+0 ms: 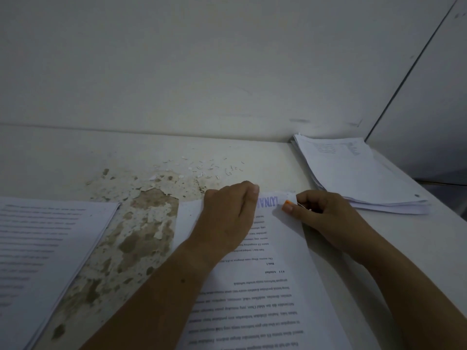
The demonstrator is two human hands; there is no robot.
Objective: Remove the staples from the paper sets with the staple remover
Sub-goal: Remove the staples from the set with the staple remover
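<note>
- A person's left hand (227,215) curls its fingers over the far edge of a printed paper set (265,286), which lies at the near edge of a worn table (141,223), and holds it down.
- The right hand (326,218) pinches a staple remover (288,202), its orange tip showing, at the set's far right corner.
- Paper scraps and bent staples (228,173) litter the far side.
- A loose stack (353,173) fills the far right corner; another set (45,248) lies at the left edge.
</note>
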